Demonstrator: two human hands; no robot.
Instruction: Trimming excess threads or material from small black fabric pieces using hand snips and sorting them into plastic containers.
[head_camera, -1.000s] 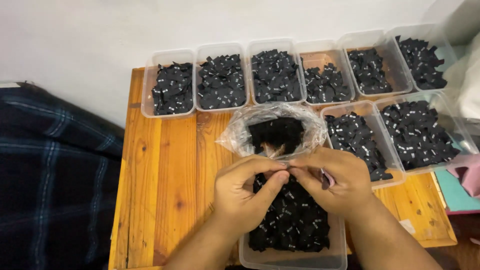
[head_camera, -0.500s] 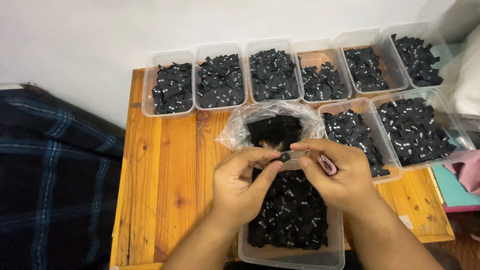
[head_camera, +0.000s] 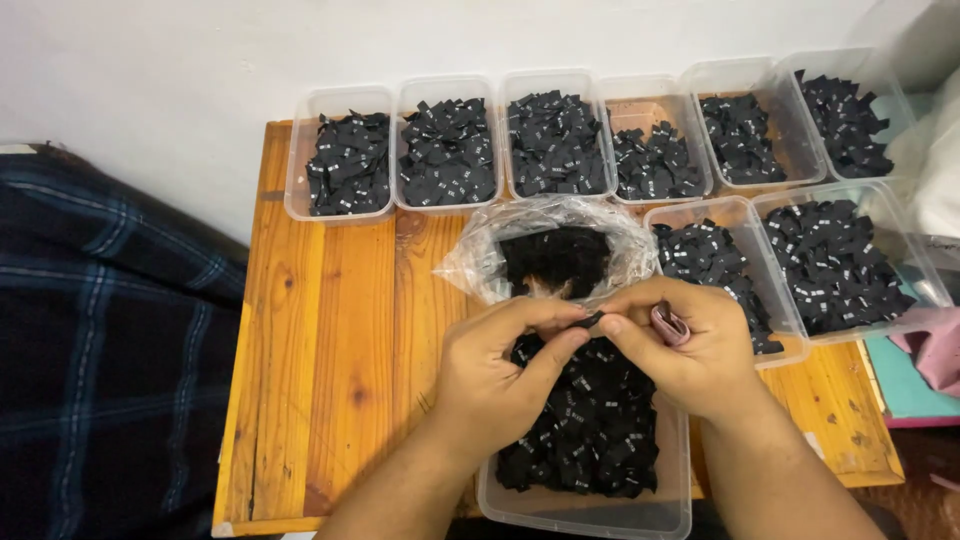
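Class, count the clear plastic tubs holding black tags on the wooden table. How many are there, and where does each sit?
9. Six line the back edge, two sit at right, one nearest, under the hands. None seems hidden.

Six tubs (head_camera: 447, 92) are sitting in a row along the far edge of a wooden table (head_camera: 330, 380), each holding a heap of small fabric labels. Two more tubs (head_camera: 752, 212) are lying just in front of the row's right end. A plastic bag (head_camera: 552, 250) is resting mid-table, behind a nearer tub (head_camera: 585, 515) at the front edge. The left hand (head_camera: 490, 385) and right hand (head_camera: 690, 350) are meeting over that tub, pinching one label (head_camera: 593, 320) between them. A blanket (head_camera: 100, 350) is lying to the table's left.
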